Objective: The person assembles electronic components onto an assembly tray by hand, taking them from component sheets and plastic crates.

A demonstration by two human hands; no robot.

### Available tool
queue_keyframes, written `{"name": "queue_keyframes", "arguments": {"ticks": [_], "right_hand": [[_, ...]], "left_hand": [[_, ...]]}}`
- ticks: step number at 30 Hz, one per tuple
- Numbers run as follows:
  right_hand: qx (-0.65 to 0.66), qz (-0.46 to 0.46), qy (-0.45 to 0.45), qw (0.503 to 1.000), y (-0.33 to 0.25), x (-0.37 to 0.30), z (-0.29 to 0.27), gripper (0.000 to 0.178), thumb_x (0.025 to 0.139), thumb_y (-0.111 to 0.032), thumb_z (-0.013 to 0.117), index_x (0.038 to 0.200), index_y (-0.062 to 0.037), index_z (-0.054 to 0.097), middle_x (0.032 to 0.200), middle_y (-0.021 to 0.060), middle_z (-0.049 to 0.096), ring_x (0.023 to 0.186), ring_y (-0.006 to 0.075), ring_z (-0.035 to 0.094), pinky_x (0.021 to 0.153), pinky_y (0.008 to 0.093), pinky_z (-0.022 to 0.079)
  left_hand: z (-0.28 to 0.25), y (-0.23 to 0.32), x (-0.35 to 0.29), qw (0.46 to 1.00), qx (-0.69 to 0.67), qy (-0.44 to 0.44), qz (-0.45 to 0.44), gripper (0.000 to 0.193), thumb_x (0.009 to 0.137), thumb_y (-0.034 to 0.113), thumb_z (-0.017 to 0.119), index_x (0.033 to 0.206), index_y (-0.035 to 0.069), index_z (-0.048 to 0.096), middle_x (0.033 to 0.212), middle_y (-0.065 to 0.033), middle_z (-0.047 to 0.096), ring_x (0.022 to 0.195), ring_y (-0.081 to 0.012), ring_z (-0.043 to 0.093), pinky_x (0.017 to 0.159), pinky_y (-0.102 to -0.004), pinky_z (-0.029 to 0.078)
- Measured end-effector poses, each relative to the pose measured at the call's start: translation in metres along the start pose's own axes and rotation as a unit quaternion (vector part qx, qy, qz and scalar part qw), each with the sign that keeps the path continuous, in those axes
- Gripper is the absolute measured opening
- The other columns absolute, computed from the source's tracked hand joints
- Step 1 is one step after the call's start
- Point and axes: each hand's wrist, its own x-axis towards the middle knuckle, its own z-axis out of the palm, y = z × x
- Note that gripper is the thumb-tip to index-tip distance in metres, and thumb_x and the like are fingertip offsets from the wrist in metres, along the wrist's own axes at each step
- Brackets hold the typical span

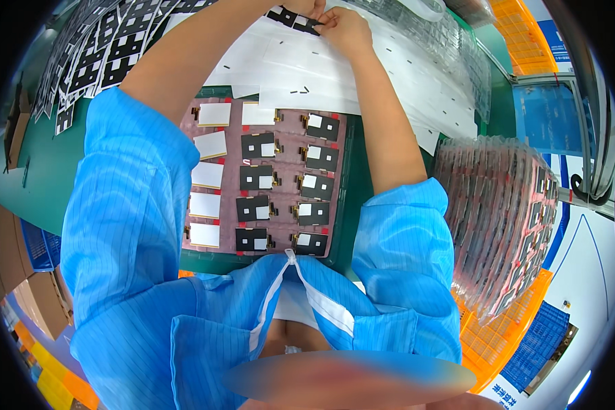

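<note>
Both my hands are together at the top edge, over a white sheet (pixel 253 61) dotted with small black bits. My right hand (pixel 348 31) pinches the end of a short strip of black-and-white adhesive stickers (pixel 290 18). My left hand (pixel 311 7), partly cut off by the edge, has its fingers closed at the same strip. Nearer to me lies a pink tray (pixel 288 140) of small flat panels with thin connector tabs. Its left column and the top middle panel (pixel 258 113) show plain white faces; the other panels (pixel 256 178) carry black stickers with white windows.
Sticker sheets (pixel 109 51) fan out at the far left of the green table (pixel 48 181). On the right stands a tall stack of filled trays (pixel 495 219), above an orange basket (pixel 492 342). Clear plastic trays (pixel 451 61) are piled at the far right.
</note>
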Motion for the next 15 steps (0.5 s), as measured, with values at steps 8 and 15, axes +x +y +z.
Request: {"name": "queue_keyframes", "arguments": {"ticks": [8, 15], "right_hand": [[-0.016, 0.022, 0.008, 1.000, -0.007, -0.005, -0.007, 0.021, 0.072, -0.022, 0.081, 0.089, -0.0125, 0.074, 0.078, 0.0009, 0.072, 0.075, 0.0169, 0.068, 0.071, 0.0308, 0.053], [-0.012, 0.022, 0.007, 1.000, -0.002, -0.005, -0.006, 0.019, 0.072, -0.021, 0.081, 0.088, -0.0117, 0.075, 0.078, 0.0018, 0.072, 0.074, 0.0169, 0.068, 0.070, 0.0304, 0.052]], "left_hand": [[-0.003, 0.011, 0.002, 0.998, 0.061, -0.002, -0.017, 0.014, 0.074, 0.016, 0.066, 0.069, 0.004, 0.070, 0.066, -0.0166, 0.066, 0.059, -0.0282, 0.060, 0.058, -0.0400, 0.047], [-0.007, 0.027, -0.005, 0.996, 0.059, -0.032, -0.058, 0.040, 0.085, 0.039, 0.063, 0.070, 0.002, 0.070, 0.065, -0.0168, 0.065, 0.060, -0.0285, 0.060, 0.059, -0.0413, 0.047]]}}
